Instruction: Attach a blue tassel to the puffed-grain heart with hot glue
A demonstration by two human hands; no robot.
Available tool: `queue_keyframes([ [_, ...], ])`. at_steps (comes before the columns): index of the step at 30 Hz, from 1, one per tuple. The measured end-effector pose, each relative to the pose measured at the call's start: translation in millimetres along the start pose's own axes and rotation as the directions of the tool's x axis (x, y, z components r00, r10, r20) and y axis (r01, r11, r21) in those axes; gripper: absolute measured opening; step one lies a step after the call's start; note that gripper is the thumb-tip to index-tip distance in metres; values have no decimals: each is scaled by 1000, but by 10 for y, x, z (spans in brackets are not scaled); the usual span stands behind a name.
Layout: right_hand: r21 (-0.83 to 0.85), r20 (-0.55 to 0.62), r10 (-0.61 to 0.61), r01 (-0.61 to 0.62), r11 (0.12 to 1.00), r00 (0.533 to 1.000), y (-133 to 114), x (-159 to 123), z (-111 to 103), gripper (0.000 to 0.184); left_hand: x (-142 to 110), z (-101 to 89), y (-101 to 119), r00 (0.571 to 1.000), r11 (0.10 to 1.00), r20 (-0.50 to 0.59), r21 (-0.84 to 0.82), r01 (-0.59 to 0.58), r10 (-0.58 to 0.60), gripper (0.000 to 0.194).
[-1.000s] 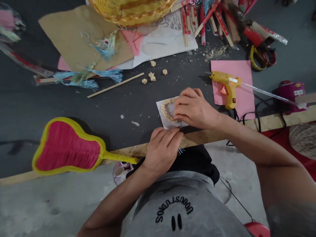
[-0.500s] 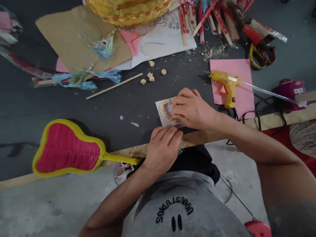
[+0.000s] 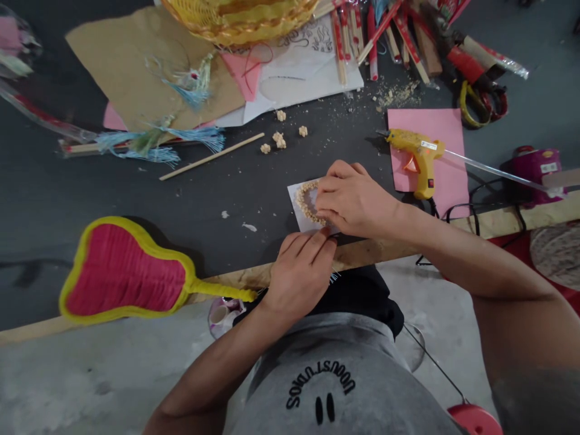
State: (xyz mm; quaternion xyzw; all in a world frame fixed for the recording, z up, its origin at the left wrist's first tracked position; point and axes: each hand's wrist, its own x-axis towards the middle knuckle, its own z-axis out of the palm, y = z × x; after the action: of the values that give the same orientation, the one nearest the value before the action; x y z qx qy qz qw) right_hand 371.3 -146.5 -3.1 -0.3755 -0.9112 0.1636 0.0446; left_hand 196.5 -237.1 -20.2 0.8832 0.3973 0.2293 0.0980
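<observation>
A small sheet of white paper lies by the table's front edge. On it, tiny beige bead-like pieces form a curved outline, whose right part is covered by my right hand. That hand's fingers are closed in a pinch above the paper; what they hold is hidden. My left hand rests at the paper's lower edge, fingers bent together and fingertips holding the sheet down. Several small beige clusters sit farther back, beside a thin wooden stick.
A yellow hot glue gun lies on pink paper to the right. At left, a red fan with yellow trim overhangs the front edge. Scissors, red-wrapped sticks, blue tassels and a yellow basket are behind.
The whole view has shifted very slightly. Both hands keep nearly the same place and pose at the paper.
</observation>
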Motion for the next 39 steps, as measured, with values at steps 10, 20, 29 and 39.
queue_keyframes([
  [10,-23,-7,9,-9,1000,1000,-16,6,5,22,19,-7,6,1000,999,28,39,-5,4,17],
  [20,-3,-6,26,-26,1000,1000,16,19,20,24,17,-10,5,1000,999,16,33,-14,14,18],
  [29,-54,-37,7,-9,998,999,20,8,48,21,-16,-7,-4,1000,999,29,31,-5,4,19],
  [39,-48,-53,21,-24,999,998,24,10,58,21,-24,-21,-2,1000,999,8,53,-11,11,17],
])
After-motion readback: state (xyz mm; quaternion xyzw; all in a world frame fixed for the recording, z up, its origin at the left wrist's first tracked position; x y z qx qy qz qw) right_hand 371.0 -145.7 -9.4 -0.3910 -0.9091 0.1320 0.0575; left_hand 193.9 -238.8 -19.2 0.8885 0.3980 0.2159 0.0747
